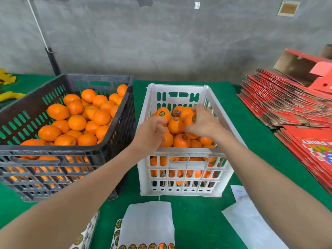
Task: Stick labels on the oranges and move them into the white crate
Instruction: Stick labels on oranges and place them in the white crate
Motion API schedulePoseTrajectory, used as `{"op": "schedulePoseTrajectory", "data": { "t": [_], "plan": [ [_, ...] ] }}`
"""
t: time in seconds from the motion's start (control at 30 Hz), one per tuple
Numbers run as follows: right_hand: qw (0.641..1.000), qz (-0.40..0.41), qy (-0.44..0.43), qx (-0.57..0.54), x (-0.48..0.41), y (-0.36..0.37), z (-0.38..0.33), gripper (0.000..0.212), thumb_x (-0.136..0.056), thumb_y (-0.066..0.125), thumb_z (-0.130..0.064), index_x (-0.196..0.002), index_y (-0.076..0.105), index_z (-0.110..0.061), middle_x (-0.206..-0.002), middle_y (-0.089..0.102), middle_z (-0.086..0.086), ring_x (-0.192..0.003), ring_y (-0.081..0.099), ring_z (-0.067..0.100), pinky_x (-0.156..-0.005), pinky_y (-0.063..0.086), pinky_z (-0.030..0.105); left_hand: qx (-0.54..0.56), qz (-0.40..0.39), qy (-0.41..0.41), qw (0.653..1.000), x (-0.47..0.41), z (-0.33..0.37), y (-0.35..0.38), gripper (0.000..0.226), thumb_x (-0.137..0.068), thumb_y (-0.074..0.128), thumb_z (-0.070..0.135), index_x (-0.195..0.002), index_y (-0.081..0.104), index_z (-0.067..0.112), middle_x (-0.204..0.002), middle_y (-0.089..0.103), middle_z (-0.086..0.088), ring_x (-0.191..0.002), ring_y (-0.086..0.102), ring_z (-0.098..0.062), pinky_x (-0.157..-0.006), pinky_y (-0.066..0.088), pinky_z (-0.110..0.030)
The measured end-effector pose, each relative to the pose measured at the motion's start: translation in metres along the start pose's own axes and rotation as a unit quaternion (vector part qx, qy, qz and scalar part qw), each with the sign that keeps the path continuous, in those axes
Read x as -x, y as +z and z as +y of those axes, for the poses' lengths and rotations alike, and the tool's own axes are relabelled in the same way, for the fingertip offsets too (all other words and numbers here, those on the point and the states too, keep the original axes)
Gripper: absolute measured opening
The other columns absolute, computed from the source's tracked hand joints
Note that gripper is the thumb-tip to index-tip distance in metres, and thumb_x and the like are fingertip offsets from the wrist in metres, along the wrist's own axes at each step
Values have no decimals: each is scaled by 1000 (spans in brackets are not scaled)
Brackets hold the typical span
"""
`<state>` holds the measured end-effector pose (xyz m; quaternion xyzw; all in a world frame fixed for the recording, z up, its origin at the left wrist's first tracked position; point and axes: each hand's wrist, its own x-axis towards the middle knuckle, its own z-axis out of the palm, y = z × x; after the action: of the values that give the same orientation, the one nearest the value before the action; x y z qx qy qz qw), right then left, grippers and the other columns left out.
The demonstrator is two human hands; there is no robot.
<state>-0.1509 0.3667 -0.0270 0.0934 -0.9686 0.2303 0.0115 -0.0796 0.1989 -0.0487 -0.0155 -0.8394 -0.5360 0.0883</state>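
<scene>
Oranges already wearing labels lay heaped in the white crate, directly under both my hands. My right fingers were curled round one orange at the crown of the heap, gripping it from its right side. My left fingers were curled as well, low against the fruit beneath them. Whether they truly gripped one I could not tell, since my own knuckles hid the contact.

What could go wrong, as I judged it, came from the heap itself. It stood about level with the crate's rim on the side nearer me than my fingers. An orange let go on the crown might roll over that wall onto the table, or set its neighbours sliding. Dragging the fruit across the others could also lift a label's edge.

The held orange was near enough round that I saw no long axis worth naming. Its label was what pointed, facing rightward into my right fingers. On the fruit just left of those fingers the stickers faced up.

Left of my left fingers sat the black crate of bare fruit. The label sheets lay nearer me than either hand.
</scene>
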Motion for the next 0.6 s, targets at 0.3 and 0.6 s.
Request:
{"op": "schedulePoseTrajectory", "data": {
  "t": [0.3,0.6],
  "plan": [
    [961,-197,57,186,-34,30,31,82,-73,79,-29,-136,31,-8,-129,52,14,-115,51,31,-81,45,36,-137,26,38,990,0,-10,1,28,-91,55,3,-117,57,14,-81,58,11,-69,59,-4,-64,53,-19],
    [982,176,-68,-10,4,15,6,29,-87,63,-24,-112,60,-8,-108,65,11,-96,61,25,-79,48,29,-25,30,26,999,8,-6,-6,21,-90,56,-1,-109,61,8,-77,65,-4,-71,66,-21,-70,58,-34]
  ]
}}
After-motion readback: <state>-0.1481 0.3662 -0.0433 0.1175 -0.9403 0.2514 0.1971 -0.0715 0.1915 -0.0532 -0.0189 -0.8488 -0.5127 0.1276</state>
